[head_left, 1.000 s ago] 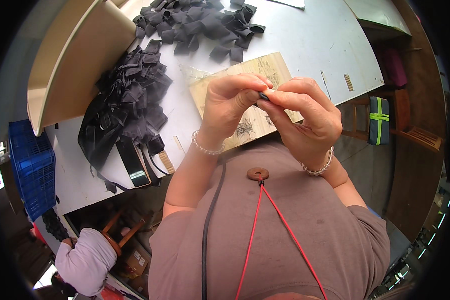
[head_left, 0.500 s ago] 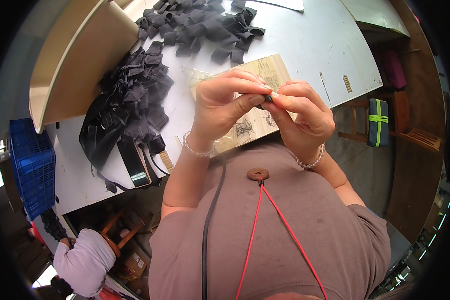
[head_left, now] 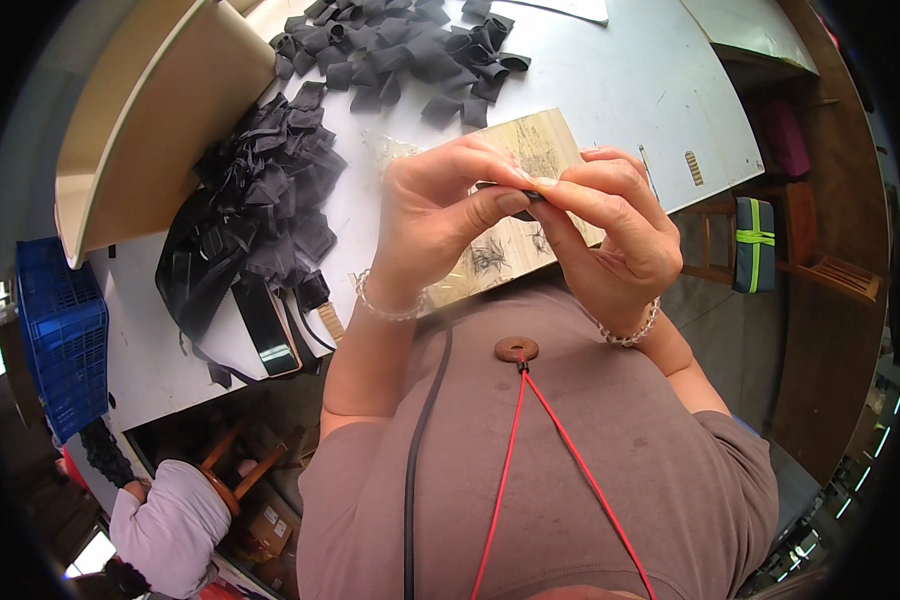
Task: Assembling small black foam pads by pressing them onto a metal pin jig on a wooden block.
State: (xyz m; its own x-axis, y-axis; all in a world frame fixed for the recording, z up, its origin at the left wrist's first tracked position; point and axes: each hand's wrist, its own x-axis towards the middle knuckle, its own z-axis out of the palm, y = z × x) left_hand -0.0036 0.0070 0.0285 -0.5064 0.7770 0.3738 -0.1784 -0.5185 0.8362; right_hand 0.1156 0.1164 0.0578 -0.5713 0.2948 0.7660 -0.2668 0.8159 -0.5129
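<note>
On the white table [head_left: 620, 85], a near black fabric pile [head_left: 275, 190] and a far black fabric pile [head_left: 395, 55] are seen; which is finished or left cannot be told. Above the wooden board [head_left: 558, 140], by the pinching left hand [head_left: 430, 205] and right hand [head_left: 625, 215], 1 small black piece [head_left: 533, 195], judged mid-work, is gripped between them.

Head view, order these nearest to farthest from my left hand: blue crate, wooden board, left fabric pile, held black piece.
From your left hand:
1. Black piece, at its fingertips.
2. Wooden board, beneath both hands.
3. Left fabric pile, to its left.
4. Blue crate, far left.
</note>
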